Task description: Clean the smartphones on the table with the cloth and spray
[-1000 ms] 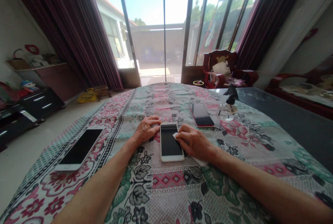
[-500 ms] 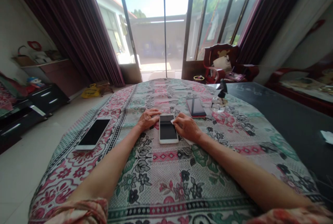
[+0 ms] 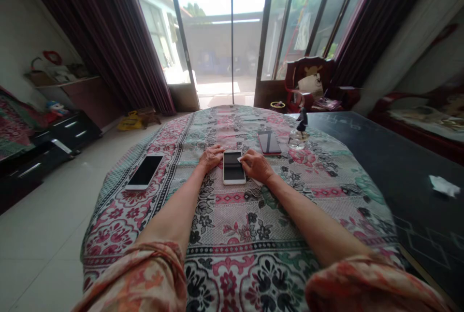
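Note:
A white-framed smartphone (image 3: 234, 174) with a dark screen lies face up on the patterned tablecloth in front of me. My left hand (image 3: 211, 158) rests at its upper left edge, fingers stretched out and lying low; whether they touch the frame I cannot tell. At the right side of the screen, my right hand (image 3: 256, 164) pinches a small white wipe (image 3: 239, 160) against the glass. Part of the wipe is hidden by the fingers. Something flat and white (image 3: 257, 182) shows partly under the right wrist.
A second white phone (image 3: 145, 172) lies at left, and a red-edged phone (image 3: 269, 142) beyond my right hand. Near it stands a clear glass holder (image 3: 298, 139) with a dark object in it. Crumpled white paper (image 3: 444, 186) lies on the dark table (image 3: 416, 157) at right.
The camera view has shifted, so more of my sleeves and the near tablecloth show. My hands keep nearly the same places at the phone, the wipe still on the screen's right side.

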Demonstrator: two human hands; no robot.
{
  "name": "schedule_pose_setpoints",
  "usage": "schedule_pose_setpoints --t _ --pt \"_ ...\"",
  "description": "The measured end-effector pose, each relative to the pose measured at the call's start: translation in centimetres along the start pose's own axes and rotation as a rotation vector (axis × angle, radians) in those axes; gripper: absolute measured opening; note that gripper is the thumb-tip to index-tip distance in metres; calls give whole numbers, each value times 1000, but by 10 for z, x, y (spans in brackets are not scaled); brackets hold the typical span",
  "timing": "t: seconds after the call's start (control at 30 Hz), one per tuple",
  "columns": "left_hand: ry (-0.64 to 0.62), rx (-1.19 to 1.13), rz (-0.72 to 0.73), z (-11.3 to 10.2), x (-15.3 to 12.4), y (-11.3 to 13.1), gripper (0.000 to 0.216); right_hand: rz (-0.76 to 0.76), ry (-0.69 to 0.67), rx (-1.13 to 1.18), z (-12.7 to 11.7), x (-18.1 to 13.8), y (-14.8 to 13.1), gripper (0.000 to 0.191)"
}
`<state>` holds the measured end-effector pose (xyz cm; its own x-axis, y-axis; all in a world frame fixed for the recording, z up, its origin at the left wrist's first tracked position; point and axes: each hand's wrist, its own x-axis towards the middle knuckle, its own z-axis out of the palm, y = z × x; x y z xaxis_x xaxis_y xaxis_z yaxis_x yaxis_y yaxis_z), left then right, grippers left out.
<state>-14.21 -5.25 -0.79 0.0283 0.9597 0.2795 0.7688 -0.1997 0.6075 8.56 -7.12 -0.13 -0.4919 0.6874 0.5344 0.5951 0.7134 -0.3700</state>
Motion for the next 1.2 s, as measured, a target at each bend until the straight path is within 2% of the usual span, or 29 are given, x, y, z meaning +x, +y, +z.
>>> schedule_pose_setpoints --t 0.33,0.67,1.03,1.2 --pt "22 12 -10 5 -4 -6 30 -39 32 102 1 -3 5 11" --pt "28 24 19 4 -6 -4 29 -110 -20 168 -5 -6 5 13" --pt "17 21 7 2 -5 -3 30 -190 -107 225 -25 -36 -11 15" --pt "36 34 21 4 -5 -4 29 -225 -126 237 -27 -35 -10 16"
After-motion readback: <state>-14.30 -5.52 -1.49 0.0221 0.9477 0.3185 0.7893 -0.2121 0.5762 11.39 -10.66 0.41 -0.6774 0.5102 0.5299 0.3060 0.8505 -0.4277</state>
